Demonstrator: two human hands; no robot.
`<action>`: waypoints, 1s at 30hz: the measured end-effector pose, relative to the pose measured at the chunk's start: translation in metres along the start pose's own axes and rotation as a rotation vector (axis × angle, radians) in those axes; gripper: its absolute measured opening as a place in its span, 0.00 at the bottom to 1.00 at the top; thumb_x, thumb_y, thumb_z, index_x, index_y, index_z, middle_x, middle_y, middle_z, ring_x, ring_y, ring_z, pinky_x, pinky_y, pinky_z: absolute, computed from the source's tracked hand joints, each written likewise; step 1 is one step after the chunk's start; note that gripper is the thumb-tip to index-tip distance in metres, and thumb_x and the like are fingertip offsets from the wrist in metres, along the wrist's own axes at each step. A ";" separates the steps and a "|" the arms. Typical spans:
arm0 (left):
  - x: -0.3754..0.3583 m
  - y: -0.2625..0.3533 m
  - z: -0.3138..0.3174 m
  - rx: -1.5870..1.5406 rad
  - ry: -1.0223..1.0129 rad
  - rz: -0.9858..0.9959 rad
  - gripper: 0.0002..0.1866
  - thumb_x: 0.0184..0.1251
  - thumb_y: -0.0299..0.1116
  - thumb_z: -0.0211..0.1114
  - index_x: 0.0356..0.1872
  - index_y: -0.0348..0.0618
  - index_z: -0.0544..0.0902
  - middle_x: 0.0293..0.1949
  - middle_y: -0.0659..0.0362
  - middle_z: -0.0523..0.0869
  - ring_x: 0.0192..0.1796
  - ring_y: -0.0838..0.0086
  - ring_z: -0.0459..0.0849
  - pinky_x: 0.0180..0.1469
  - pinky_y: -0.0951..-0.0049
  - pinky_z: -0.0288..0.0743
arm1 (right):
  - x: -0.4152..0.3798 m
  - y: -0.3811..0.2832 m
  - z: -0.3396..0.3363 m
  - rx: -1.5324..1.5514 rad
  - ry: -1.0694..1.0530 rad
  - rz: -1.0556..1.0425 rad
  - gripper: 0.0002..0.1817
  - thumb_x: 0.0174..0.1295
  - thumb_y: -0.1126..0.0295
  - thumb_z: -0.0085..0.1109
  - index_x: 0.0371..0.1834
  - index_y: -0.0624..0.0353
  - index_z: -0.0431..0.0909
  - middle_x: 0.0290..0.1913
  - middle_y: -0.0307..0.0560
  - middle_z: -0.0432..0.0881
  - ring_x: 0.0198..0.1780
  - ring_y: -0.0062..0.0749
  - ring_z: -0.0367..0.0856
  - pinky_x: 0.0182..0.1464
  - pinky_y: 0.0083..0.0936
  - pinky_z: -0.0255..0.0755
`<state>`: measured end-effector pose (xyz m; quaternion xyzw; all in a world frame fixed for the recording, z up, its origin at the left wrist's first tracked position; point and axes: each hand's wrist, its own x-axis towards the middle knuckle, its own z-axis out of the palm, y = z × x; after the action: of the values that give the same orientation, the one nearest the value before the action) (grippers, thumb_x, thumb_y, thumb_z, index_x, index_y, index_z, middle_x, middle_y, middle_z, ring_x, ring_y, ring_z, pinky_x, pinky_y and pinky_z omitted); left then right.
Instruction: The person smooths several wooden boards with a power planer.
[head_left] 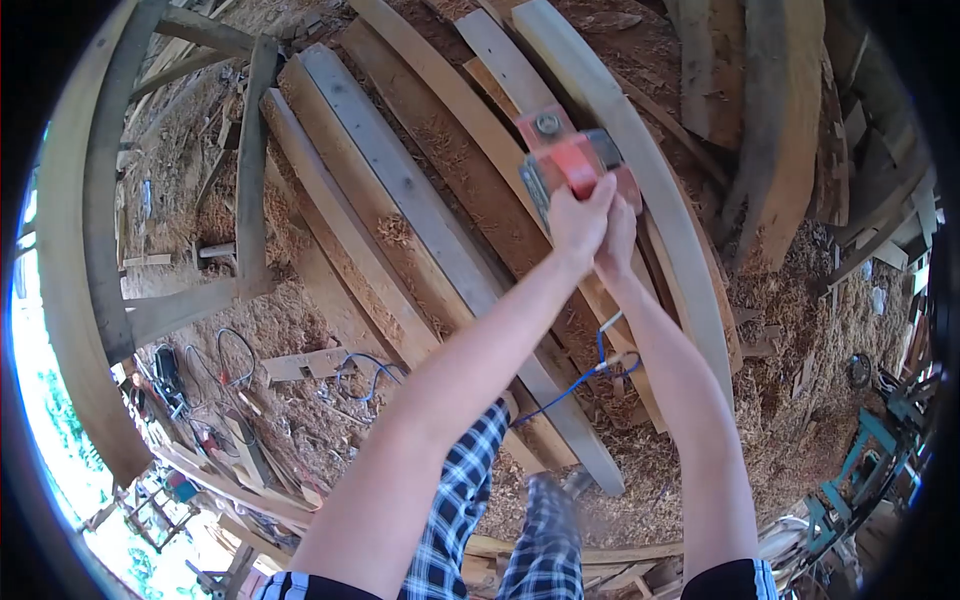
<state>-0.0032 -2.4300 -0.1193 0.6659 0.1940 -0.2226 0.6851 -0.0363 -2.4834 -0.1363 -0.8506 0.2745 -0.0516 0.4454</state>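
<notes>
A red and grey electric hand planer rests on a narrow timber plank in the upper middle of the head view. My left hand is closed round its rear handle. Pressed against it, my right hand also grips the handle, its fingers partly hidden. Both arms reach forward from below. A blue power cord trails from below my hands across the timber toward my legs. Immediately right of the planer lies a pale, thick beam.
Several long planks lie side by side, including a grey beam to the left. A wooden frame stands at left. Shavings cover the ground. Loose cables lie lower left, and a teal metal frame stands lower right.
</notes>
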 end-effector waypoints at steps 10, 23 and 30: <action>0.191 0.104 -0.041 0.066 -0.171 0.266 0.17 0.60 0.41 0.65 0.42 0.39 0.78 0.39 0.54 0.83 0.41 0.69 0.82 0.44 0.67 0.78 | 0.155 -0.097 0.098 -0.230 0.107 -0.152 0.15 0.53 0.60 0.58 0.39 0.57 0.77 0.39 0.57 0.83 0.45 0.53 0.81 0.45 0.45 0.74; 0.082 0.045 -0.015 0.029 -0.175 0.107 0.21 0.56 0.45 0.68 0.38 0.33 0.79 0.35 0.53 0.84 0.37 0.68 0.83 0.38 0.63 0.78 | 0.067 -0.035 0.035 -0.223 0.047 -0.194 0.18 0.49 0.62 0.63 0.42 0.58 0.75 0.40 0.58 0.83 0.45 0.54 0.81 0.46 0.45 0.74; -0.095 -0.067 0.029 0.044 -0.021 0.098 0.22 0.53 0.45 0.67 0.32 0.30 0.82 0.31 0.45 0.86 0.36 0.59 0.87 0.41 0.65 0.78 | -0.092 0.053 -0.068 -0.195 0.017 -0.131 0.15 0.50 0.63 0.61 0.37 0.61 0.79 0.34 0.60 0.83 0.41 0.54 0.81 0.40 0.43 0.73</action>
<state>-0.1201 -2.4558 -0.1206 0.6871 0.1489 -0.1999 0.6824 -0.1586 -2.5100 -0.1227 -0.9056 0.2259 -0.0606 0.3538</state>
